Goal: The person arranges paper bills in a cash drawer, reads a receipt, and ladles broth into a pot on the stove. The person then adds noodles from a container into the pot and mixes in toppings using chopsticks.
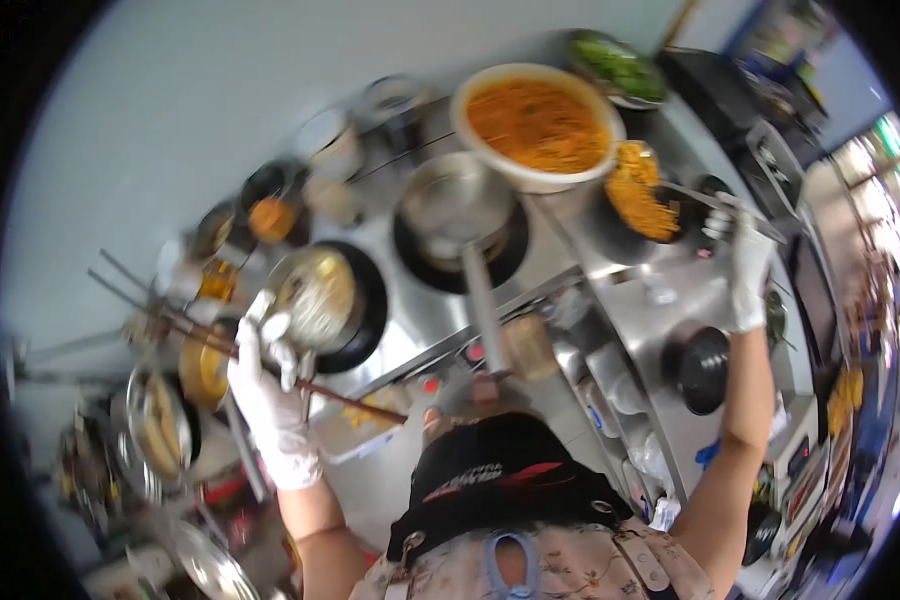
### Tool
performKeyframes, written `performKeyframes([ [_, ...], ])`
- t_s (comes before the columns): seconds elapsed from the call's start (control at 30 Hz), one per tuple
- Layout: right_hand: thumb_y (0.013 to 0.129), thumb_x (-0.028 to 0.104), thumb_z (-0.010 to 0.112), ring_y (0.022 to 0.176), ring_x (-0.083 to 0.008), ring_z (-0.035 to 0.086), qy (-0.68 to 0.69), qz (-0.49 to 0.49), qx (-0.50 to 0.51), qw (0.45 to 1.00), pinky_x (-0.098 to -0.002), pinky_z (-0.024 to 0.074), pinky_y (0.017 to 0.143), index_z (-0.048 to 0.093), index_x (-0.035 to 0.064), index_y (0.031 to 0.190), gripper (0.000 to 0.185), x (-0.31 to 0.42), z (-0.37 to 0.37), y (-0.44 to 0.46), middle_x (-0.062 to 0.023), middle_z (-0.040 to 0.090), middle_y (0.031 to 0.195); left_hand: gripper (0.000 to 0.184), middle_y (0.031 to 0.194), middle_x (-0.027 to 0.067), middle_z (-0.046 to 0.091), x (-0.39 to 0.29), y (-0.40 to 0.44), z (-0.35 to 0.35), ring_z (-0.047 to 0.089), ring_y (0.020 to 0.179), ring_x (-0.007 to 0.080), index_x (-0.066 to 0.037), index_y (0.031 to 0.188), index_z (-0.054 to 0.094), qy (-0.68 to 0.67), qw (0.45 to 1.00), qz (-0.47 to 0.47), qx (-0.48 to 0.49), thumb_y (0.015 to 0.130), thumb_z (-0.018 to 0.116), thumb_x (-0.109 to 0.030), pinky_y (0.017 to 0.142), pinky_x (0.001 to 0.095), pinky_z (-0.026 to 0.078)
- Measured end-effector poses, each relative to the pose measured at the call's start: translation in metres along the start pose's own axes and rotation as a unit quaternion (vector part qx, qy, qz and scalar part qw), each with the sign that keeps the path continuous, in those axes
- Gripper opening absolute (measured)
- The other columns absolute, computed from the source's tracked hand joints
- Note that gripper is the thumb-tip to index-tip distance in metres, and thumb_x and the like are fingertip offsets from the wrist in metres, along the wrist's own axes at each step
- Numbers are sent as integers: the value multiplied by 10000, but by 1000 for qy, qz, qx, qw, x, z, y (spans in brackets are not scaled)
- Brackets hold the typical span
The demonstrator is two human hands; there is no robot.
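Observation:
My left hand point(270, 390), in a white glove, is closed around a pair of long brown chopsticks point(355, 402) that slant across the left side. Just beyond it sits a pan point(315, 295) with pale, glistening contents on a dark burner; whether the hand also touches this pan's handle I cannot tell. On the far right my gloved right hand point(752, 262) grips a long metal utensil point(685, 193), which looks like tongs though blur hides its exact kind. Its far end reaches a heap of orange-yellow shredded food point(642, 190) above a dark round vessel.
A steel saucepan point(457, 200) stands on the middle burner, handle towards me. Behind it are a big white bowl point(460, 115) of orange food and a dish of greens point(620, 70). Jars point(330, 145) line the wall; a black bowl point(703, 370) lies at right.

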State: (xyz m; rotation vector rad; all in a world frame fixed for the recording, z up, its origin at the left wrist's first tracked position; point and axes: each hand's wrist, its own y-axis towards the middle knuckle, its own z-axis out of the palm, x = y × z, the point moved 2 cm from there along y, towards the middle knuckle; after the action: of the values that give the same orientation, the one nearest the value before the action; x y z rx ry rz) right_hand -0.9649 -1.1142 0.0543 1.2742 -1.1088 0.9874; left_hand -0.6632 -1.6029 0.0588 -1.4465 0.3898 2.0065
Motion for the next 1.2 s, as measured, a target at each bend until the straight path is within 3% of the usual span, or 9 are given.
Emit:
performKeyframes([
  [0.33,979,228,517,589,-128,623,49,49,236,969,-254,534,573,653,-26,1048,296,36,273,-153,-88,660,758,422,860,121,688,-60,-48,-165,453,474,56,45,1224,555,55,989,49,-130,984,492,-297,407,179,297],
  [0.53,963,140,521,696,-132,636,104,-55,342,932,-254,524,595,643,7,1105,229,-28,373,-233,-77,659,852,424,817,118,688,-59,-64,-215,421,446,56,75,1201,552,63,990,36,-120,983,485,-283,408,176,292],
  [0.6,914,99,547,731,-204,630,-128,-410,403,808,-292,525,616,603,32,1157,258,-47,376,-249,-96,619,869,428,818,123,687,-59,-65,-220,427,450,56,77,1201,549,73,988,26,-131,983,485,-286,407,175,296],
  [0.63,851,89,573,718,-264,607,-333,-472,475,664,-344,518,622,557,58,1207,358,-54,376,-259,-112,562,837,430,819,126,686,-58,-65,-222,435,453,56,76,1200,549,69,989,12,-134,982,486,-289,402,174,300],
  [0.67,829,104,579,712,-261,600,-310,-512,500,625,-375,510,619,531,51,1221,398,-64,375,-264,-99,531,818,431,820,129,685,-57,-65,-224,444,456,57,75,1199,549,66,989,-2,-136,982,487,-293,397,173,304],
  [0.87,867,71,570,761,-222,622,-317,-460,463,688,-326,524,647,568,22,1167,304,-71,374,-255,-84,585,882,412,854,139,690,-48,-42,-213,483,472,61,57,1180,569,65,993,-24,-96,972,510,-294,384,175,310],
  [0.93,941,109,540,771,-157,644,91,-101,299,945,-285,529,656,604,3,1122,220,-70,371,-246,-69,646,937,408,863,141,688,-43,-33,-198,491,476,62,55,1179,570,52,995,-32,-80,973,509,-292,387,177,309],
  [1.07,998,202,468,669,-169,647,219,119,144,958,-293,551,649,615,-24,1099,288,-40,308,-198,-142,662,867,405,865,97,674,-32,-18,-165,412,469,31,54,1199,562,59,996,-48,-48,996,462,-282,383,169,297],
  [1.2,985,247,507,669,-170,638,210,33,-44,976,-303,559,635,606,-57,1079,333,-11,178,-150,-138,651,833,386,838,14,664,-10,4,-138,376,481,-5,19,1229,562,44,998,-43,7,1001,468,-279,373,160,258],
])
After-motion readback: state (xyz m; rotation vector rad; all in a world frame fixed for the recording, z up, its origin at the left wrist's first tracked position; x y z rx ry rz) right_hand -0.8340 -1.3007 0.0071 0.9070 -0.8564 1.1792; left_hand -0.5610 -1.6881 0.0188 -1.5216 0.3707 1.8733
